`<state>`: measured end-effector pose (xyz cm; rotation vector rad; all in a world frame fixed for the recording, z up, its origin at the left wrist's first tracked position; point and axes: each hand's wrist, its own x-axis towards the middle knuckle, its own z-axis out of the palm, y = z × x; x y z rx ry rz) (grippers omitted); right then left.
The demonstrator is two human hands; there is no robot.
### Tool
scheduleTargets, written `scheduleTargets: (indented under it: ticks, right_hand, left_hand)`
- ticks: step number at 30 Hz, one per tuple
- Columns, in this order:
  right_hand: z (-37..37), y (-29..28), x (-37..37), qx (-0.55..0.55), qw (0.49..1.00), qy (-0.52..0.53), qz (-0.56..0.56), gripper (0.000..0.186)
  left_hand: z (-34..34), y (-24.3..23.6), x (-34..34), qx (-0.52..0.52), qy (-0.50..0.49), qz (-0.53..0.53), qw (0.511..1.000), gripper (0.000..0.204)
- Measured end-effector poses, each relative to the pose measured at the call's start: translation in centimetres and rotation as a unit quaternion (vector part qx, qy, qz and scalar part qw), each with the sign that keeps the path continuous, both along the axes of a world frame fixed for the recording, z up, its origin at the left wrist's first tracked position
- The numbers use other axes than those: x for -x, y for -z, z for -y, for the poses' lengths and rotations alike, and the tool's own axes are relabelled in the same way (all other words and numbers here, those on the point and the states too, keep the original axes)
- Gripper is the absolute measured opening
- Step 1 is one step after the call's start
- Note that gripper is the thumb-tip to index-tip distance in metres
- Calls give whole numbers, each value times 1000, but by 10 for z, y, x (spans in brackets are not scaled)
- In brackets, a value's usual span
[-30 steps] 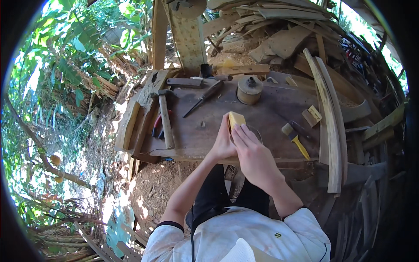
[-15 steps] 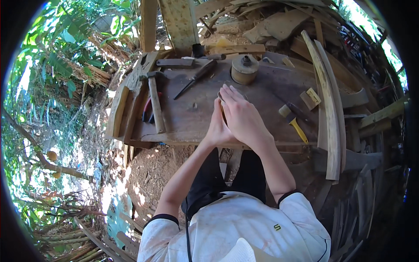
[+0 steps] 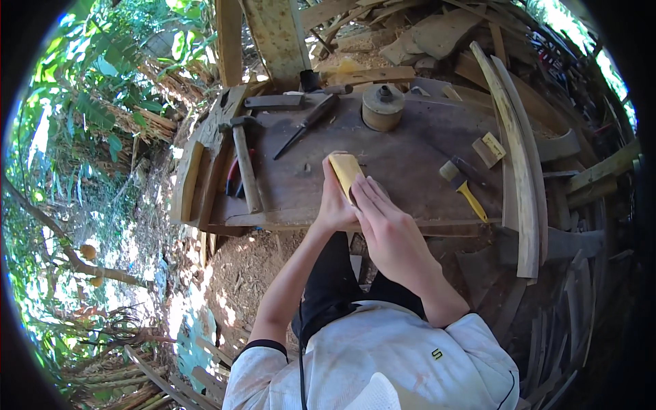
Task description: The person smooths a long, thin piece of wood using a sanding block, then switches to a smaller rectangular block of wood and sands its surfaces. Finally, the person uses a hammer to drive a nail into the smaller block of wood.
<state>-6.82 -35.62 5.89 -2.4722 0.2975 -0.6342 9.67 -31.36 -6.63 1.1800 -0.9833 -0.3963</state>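
A small block of pale yellow wood (image 3: 346,169) stands tilted above the near part of the workbench (image 3: 287,184). My left hand (image 3: 335,207) is closed round its left side and lower end. My right hand (image 3: 388,231) lies along the block's right side, its fingers straight and close together, not wrapped round it. A dark strip shows between these fingers and the wood; whether it is shadow or a thin sheet I cannot tell. Beyond the block stands a round tan container with a dark spout (image 3: 383,107).
Left on the bench lie a hammer (image 3: 246,164), red-handled pliers (image 3: 236,175), a dark pointed tool (image 3: 307,126) and a dark flat bar (image 3: 274,102). To the right are a yellow-handled brush (image 3: 465,191), a small wooden piece (image 3: 488,149) and long curved strips (image 3: 509,157).
My right hand has slid back toward me and down along the block, uncovering its yellow face. Before, both hands were pressed together over it. My left hand still grips it.
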Motion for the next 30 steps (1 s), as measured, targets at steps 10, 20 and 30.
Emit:
scheduleTargets:
  ticks: [10,20,30]
  right_hand:
    - [13,2,2,-37,998,57,-3,45]
    - [3,15,-10,164,984,67,18,45]
    - [38,8,-11,165,984,68,-30,46]
  left_hand:
    - [10,-22,4,-66,0,56,996,97]
    - [16,-13,7,-61,-5,65,996,96]
    - [38,-4,8,-54,-43,180,981,96]
